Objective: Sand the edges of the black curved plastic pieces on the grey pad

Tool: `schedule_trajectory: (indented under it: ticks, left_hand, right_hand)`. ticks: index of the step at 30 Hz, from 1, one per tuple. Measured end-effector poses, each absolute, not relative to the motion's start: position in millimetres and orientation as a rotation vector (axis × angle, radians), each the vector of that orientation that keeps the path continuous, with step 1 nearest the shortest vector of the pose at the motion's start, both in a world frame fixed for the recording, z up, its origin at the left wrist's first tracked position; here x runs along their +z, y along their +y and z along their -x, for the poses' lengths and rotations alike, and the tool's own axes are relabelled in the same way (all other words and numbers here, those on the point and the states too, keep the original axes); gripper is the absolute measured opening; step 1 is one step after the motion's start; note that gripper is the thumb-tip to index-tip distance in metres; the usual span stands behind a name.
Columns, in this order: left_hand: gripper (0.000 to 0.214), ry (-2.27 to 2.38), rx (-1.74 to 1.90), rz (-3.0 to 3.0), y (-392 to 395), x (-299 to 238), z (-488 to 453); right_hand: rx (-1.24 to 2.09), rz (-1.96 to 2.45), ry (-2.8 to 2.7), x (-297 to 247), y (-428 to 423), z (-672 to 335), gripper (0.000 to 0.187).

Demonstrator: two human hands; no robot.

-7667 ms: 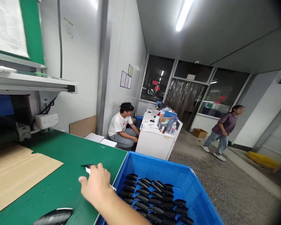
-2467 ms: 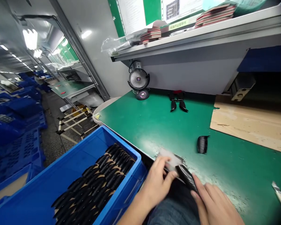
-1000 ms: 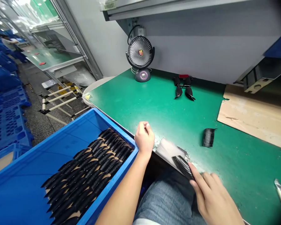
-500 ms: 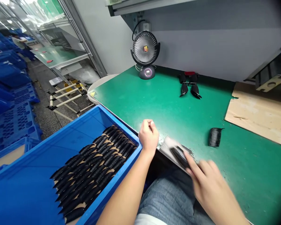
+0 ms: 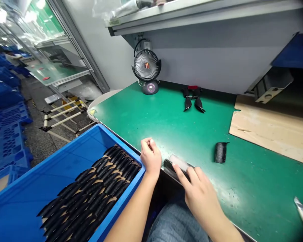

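Note:
My right hand (image 5: 203,193) holds a dark, curved plastic piece (image 5: 169,164) at the table's front edge, its index finger stretched along it. Most of that piece is hidden under the fingers. Right beside it on the edge is a whitish translucent block (image 5: 179,162). My left hand (image 5: 151,156) is a closed fist at the table edge near the corner of the blue bin (image 5: 137,156); nothing shows in it. Inside the bin, rows of black curved pieces (image 5: 96,185) lie on brown sheet. Another black ribbed piece (image 5: 220,152) lies on the green table.
A small fan (image 5: 146,65) stands at the back of the green table (image 5: 131,117). Black parts with a red piece (image 5: 193,97) lie near the wall. Cardboard (image 5: 267,129) covers the right side under a metal bracket (image 5: 274,85). A shelf (image 5: 166,20) hangs overhead.
My right hand has moved left along the table edge, and the dark piece now lies lower and flatter beside the whitish block. The left fist stays by the bin corner. The camera view has shifted.

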State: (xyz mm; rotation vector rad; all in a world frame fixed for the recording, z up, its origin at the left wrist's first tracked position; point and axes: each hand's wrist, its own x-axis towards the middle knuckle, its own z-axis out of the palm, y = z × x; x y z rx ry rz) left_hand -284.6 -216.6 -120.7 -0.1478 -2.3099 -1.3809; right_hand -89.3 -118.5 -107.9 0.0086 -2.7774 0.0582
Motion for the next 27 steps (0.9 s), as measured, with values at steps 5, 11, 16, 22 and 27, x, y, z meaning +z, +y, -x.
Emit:
schedule_trajectory:
  ticks: [5, 11, 16, 22, 27]
  left_hand:
    - [0.015, -2.340, -1.368, 0.151, -219, -120, 284]
    - [0.013, -2.419, -1.309, 0.180, -219, -118, 281]
    - [0.014, -2.433, -1.286, 0.182, -218, -116, 278]
    - [0.013, -2.441, -1.279, 0.176, -217, -116, 278]
    - [0.013, -2.444, -1.261, 0.168, -217, -117, 280]
  right_hand:
    - [0.258, 0.087, -2.798, -110, -108, 85, 0.053]
    - [0.360, 0.182, -2.867, -109, -104, 94, 0.047]
    - [0.285, 0.165, -2.845, -111, -107, 99, 0.045]
    - [0.275, 0.151, -2.805, -108, -107, 96, 0.047]
    - [0.293, 0.123, -2.836, -111, -106, 98, 0.045]
